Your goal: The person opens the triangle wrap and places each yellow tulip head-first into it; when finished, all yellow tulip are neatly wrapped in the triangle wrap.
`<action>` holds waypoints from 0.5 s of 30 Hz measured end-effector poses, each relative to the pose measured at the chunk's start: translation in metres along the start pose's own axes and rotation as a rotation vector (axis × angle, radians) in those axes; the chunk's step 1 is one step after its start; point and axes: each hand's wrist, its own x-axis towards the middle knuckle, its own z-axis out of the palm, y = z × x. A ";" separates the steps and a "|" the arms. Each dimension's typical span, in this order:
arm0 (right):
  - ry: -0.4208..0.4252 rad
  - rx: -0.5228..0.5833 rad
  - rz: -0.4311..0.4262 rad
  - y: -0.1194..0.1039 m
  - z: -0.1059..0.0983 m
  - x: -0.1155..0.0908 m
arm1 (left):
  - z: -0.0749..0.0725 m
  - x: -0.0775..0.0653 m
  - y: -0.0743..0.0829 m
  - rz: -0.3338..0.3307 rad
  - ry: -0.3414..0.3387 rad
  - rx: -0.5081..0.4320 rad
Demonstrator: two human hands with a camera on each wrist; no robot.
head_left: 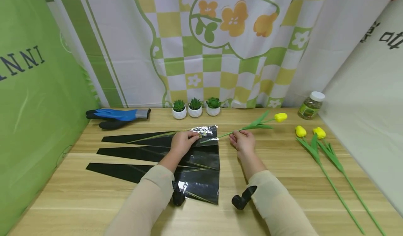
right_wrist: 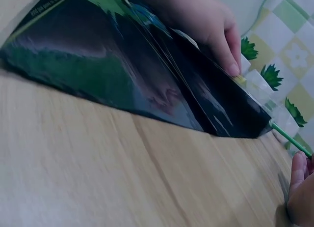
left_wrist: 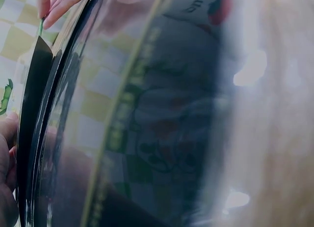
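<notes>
Wooden tabletop (head_left: 283,180) before checked flower curtain (head_left: 220,64). Left wrist view mostly blurred glare; only black sleeve edge legible. Left hand (head_left: 182,142), fingers curled, pinches mouth of top black wrapping sleeve (head_left: 163,139); stem's lower part hidden inside. Right hand (head_left: 243,140), fingers curled, grips stem of yellow tulip (head_left: 280,117) just outside sleeve. Two more sleeves (head_left: 189,178) partly covered by forearms. Lidded jar (head_left: 310,105), contents unclear. Three potted succulents (head_left: 195,108) by curtain.

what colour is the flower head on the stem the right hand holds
Yellow; the tulip head shows best in the head view, with the right hand pinching its green stem.
</notes>
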 end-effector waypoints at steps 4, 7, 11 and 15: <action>-0.017 -0.004 0.005 0.005 0.010 -0.003 | -0.001 -0.001 0.000 0.003 0.009 0.008; -0.027 -0.012 0.012 0.007 0.016 -0.007 | -0.001 -0.001 0.000 0.003 0.009 0.011; -0.035 -0.029 0.024 0.011 0.024 -0.012 | -0.001 -0.002 0.000 0.003 0.004 0.013; -0.043 -0.042 0.029 0.014 0.030 -0.015 | 0.001 -0.002 -0.001 0.006 0.003 0.015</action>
